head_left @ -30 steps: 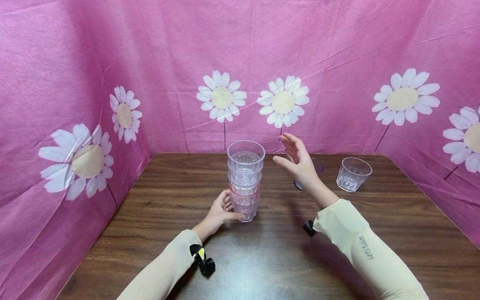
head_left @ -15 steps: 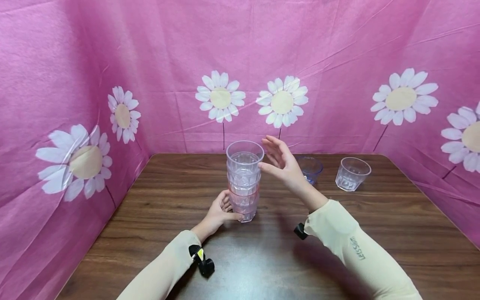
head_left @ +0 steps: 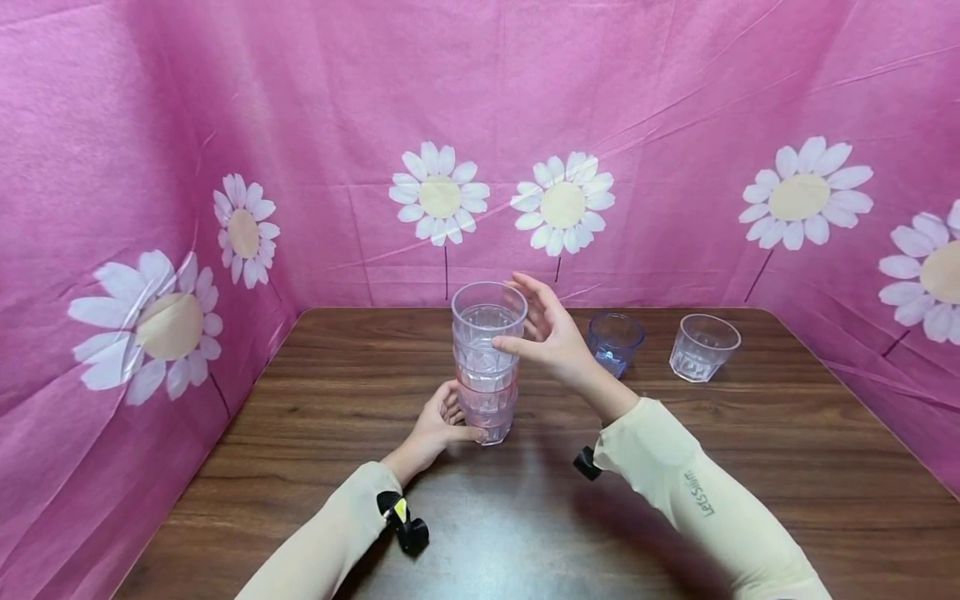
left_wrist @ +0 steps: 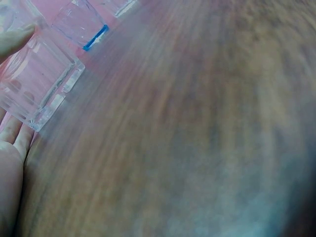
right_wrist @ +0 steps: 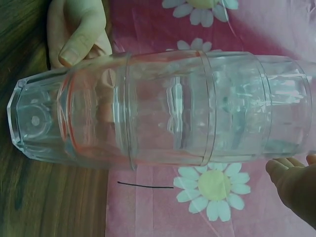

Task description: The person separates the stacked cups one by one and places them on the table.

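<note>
A tall stack of nested clear plastic tumblers [head_left: 489,367] stands upright on the table, some tinted pinkish, one with a red rim. My left hand [head_left: 431,429] holds its bottom tumbler, thumb in front and fingers at the left side and behind. Beside the top tumbler is my right hand [head_left: 553,337], its fingers loosely bent behind the rim and its thumb in front. In the right wrist view those fingers [right_wrist: 279,170] lie close to the top tumbler; whether they touch it I cannot tell. The left wrist view catches the left thumb [left_wrist: 17,42] against the bottom tumbler [left_wrist: 44,84].
Right of the stack, a blue-tinted tumbler [head_left: 615,342] stands on the brown wooden table [head_left: 360,358], partly behind the right wrist. Farther right is a single clear tumbler [head_left: 705,350]. A pink cloth [head_left: 337,100] with printed daisies encloses the back and sides.
My right hand has moved left to the top of the stack, leaving the blue tumbler in fuller view. The left hand and the stack have stayed put.
</note>
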{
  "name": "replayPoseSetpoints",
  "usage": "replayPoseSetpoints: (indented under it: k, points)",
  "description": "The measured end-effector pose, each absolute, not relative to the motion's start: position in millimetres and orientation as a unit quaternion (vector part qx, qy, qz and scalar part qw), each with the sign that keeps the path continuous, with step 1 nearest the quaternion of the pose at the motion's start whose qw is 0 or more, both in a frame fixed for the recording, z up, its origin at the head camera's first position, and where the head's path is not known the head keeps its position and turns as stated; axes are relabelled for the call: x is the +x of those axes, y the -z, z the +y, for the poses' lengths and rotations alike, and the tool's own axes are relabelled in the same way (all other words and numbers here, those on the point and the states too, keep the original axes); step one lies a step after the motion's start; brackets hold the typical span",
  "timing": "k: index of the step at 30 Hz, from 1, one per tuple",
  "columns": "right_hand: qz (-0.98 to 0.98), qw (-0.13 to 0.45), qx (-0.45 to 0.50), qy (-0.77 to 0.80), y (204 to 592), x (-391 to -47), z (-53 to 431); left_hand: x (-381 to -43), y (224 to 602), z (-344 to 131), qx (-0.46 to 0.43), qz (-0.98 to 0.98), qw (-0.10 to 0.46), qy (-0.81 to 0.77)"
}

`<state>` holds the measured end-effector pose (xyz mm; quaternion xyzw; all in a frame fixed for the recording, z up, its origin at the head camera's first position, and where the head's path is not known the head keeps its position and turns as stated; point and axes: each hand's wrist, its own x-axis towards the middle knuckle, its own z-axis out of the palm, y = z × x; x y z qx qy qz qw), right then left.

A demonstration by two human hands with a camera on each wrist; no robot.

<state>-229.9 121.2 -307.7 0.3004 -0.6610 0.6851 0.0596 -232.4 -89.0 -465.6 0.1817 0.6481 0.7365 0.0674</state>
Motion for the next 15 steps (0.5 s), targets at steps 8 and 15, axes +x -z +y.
replayPoseSetpoints:
  k: [8, 15]
  points:
    - [-0.672, 0.058, 0.297, -0.676, 307.9, -229.6, 116.6, -232.7, 466.0, -88.3, 0.178, 0.649, 0.071, -0.737]
    - [-0.682, 0.059, 0.292, -0.668, 305.2, -230.0, 117.1, -233.7, 466.0, -88.3, 0.173, 0.654, 0.072, -0.733]
